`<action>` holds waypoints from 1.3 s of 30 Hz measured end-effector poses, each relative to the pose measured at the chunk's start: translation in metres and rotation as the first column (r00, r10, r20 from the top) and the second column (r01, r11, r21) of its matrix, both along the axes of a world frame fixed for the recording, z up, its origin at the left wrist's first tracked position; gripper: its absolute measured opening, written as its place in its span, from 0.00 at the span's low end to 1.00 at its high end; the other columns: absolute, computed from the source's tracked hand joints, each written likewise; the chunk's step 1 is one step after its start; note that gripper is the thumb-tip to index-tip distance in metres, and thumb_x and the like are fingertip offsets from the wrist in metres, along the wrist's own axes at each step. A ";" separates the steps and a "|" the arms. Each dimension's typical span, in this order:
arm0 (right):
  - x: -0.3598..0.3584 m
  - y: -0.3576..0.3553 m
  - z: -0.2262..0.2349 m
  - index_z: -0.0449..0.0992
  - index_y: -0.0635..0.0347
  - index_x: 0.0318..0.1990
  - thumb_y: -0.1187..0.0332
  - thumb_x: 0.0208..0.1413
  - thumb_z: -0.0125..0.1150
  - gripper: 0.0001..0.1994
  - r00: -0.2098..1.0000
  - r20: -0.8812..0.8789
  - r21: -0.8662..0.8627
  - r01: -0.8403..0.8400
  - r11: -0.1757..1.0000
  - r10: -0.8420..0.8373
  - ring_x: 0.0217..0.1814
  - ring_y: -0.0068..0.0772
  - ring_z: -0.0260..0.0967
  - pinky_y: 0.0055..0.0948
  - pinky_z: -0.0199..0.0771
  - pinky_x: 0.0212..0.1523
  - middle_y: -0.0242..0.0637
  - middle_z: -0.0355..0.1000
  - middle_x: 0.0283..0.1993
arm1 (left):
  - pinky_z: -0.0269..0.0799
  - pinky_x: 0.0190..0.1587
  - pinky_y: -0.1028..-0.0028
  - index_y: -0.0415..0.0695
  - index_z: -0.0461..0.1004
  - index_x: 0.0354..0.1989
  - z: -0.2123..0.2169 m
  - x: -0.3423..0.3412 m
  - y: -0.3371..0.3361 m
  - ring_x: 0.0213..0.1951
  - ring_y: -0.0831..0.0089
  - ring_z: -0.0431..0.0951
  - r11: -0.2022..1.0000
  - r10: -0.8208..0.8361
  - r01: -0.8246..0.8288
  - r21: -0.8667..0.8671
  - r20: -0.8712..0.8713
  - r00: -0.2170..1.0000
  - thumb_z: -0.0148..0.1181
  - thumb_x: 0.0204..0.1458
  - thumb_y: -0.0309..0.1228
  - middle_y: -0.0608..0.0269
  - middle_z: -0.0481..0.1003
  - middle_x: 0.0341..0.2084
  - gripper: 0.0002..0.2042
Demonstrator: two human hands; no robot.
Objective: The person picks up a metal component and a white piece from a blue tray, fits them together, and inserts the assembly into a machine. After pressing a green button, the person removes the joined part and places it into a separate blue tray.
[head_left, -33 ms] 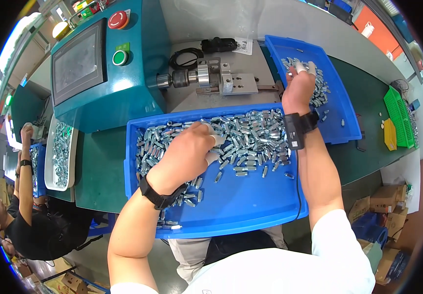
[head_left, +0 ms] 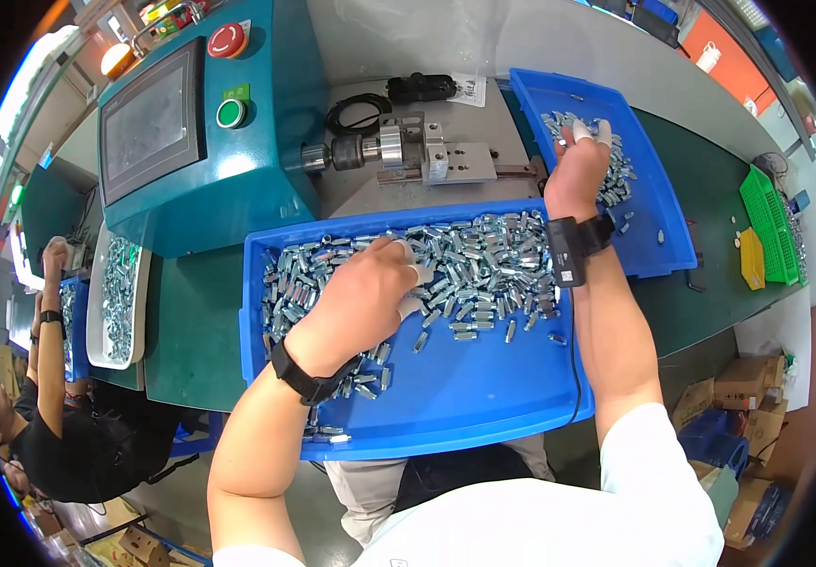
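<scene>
Here in the head view, right at the centre of the dial, the left hand point(head_left: 356, 288) is down in the large blue tray point(head_left: 483, 383), knuckles up, fingers curled and partly spread, pale finger covers point(head_left: 421, 274) on their ends, touching the small metal pieces point(head_left: 493, 250); whether one is gripped, I can't tell. Those pieces, shiny and silvery, pile up in the tray from 9 o'clock round to 2, with a few strays by its near edge at 7. Out to 2 o'clock goes the right hand point(head_left: 578, 175), over a second blue tray point(head_left: 658, 198), fingers bent and half open above more metal pieces there; something small and pale shows near its fingertips, too small to make out, so its hold I can't call. A black strap point(head_left: 306, 378) circles the left wrist, a black box point(head_left: 567, 253) sits on the right. Up at 10 o'clock stands the teal machine point(head_left: 275, 85) with its dark screen point(head_left: 153, 123), red button point(head_left: 227, 40) and green button point(head_left: 231, 112); its metal spindle point(head_left: 349, 151) points to 3 o'clock. At 9, a white tray point(head_left: 97, 326) of metal parts rests on the green worktop point(head_left: 181, 326); at 8, a co-worker in black point(head_left: 68, 444); and over at 3, a green basket point(head_left: 765, 213) beside a yellow bin point(head_left: 753, 262).
</scene>
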State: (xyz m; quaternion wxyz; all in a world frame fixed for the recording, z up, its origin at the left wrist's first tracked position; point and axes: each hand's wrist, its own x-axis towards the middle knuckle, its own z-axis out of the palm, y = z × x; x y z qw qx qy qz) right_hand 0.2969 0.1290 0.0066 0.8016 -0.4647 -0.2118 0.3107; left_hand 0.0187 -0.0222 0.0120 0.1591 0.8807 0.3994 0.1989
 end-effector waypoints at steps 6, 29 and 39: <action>-0.028 -0.016 0.004 0.63 0.63 0.74 0.68 0.69 0.57 0.28 0.929 0.315 0.026 -0.215 0.976 0.196 0.53 0.28 0.73 0.29 0.72 0.53 0.39 0.74 0.61 | 0.78 0.54 0.59 0.43 0.85 0.42 -0.004 -0.005 0.003 0.53 0.52 0.77 1.000 -0.016 0.015 -0.005 -0.168 0.986 0.70 0.46 0.21 0.54 0.77 0.43 0.12; -0.050 -0.026 -0.009 0.80 0.63 0.61 0.72 0.69 0.61 0.15 0.578 0.572 -0.181 -0.603 0.777 0.582 0.39 0.18 0.74 0.21 0.76 0.43 0.31 0.81 0.42 | 0.77 0.43 0.57 0.42 0.87 0.41 0.040 0.028 0.136 0.40 0.49 0.78 0.899 0.162 -0.153 0.411 0.011 0.987 0.68 0.45 0.16 0.52 0.80 0.32 0.14; -0.049 -0.022 -0.013 0.84 0.65 0.56 0.72 0.68 0.59 0.13 0.405 0.655 -0.326 -0.611 0.722 0.638 0.34 0.16 0.71 0.21 0.71 0.35 0.29 0.80 0.38 | 0.77 0.45 0.59 0.42 0.86 0.43 0.041 0.025 0.122 0.42 0.49 0.79 0.858 0.036 -0.097 0.505 0.129 0.991 0.66 0.48 0.14 0.53 0.81 0.37 0.15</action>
